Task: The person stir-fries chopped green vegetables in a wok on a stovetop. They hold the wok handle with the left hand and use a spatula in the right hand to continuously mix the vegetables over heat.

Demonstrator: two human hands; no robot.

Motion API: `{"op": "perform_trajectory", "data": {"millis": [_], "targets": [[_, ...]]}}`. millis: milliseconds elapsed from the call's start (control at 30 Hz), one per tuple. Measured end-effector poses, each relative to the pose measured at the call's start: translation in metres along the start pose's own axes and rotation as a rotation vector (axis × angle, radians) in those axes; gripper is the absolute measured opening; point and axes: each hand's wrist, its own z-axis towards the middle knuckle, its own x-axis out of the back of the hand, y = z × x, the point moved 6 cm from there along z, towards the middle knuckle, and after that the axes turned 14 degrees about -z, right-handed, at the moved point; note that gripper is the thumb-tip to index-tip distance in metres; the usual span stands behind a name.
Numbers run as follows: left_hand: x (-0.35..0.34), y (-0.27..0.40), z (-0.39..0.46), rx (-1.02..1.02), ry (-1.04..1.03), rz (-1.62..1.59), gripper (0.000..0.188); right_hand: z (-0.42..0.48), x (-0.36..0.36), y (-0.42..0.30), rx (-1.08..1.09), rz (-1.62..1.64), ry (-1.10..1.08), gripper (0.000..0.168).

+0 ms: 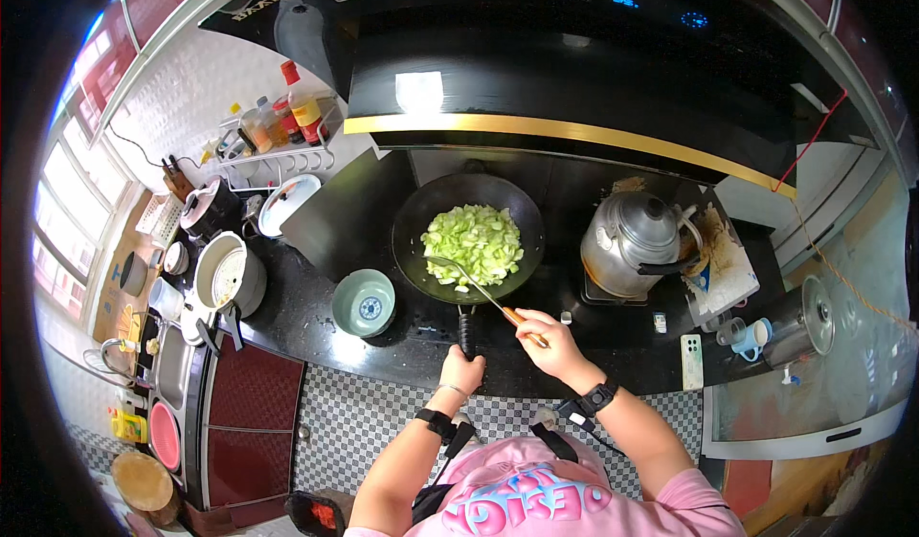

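A dark wok (409,250) sits on the hob with a heap of chopped pale-green vegetable pieces (477,239) in it. My left hand (462,370) is closed around the wok's black handle (467,332). In my right hand (553,347) is the wooden handle of a metal spatula (484,293); its blade lies in the near left part of the vegetables. To the left of the wok, a green ceramic bowl (344,307) with a blue pattern inside stands on the black counter, and nothing shows in it.
A large aluminium kettle (624,250) stands on the right burner. Further right lie a phone (691,361) and a blue mug (750,339). A pressure cooker pot (251,286) is at the left, by the sink (172,365). The range hood (560,77) overhangs the hob.
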Motion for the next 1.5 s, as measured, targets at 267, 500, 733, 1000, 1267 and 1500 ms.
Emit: {"op": "perform_trajectory", "data": {"millis": [267, 500, 733, 1000, 1267, 1500], "targets": [[0.002, 0.003, -0.004, 0.019, 0.008, 0.002, 0.031, -0.009, 0.004, -0.003, 0.000, 0.013, 0.096, 0.011], [0.001, -0.018, 0.010, -0.034, 0.016, 0.028, 0.033, -0.028, 0.016, 0.016, -0.041, 0.054, 0.173, 0.014], [0.001, -0.015, 0.008, -0.031, 0.026, 0.053, 0.036, -0.041, 0.022, 0.012, -0.046, 0.093, 0.138, 0.012], [0.000, -0.020, 0.011, -0.026, 0.020, 0.046, 0.038, -0.045, 0.035, 0.005, -0.031, 0.120, 0.119, 0.012], [0.002, -0.015, 0.008, -0.029, 0.031, 0.056, 0.038, -0.041, 0.029, 0.014, 0.031, -0.283, 0.057, 0.027], [0.002, -0.012, 0.006, 0.005, 0.018, 0.013, 0.038, -0.040, 0.034, 0.023, 0.045, -0.218, 0.114, 0.030]]}}
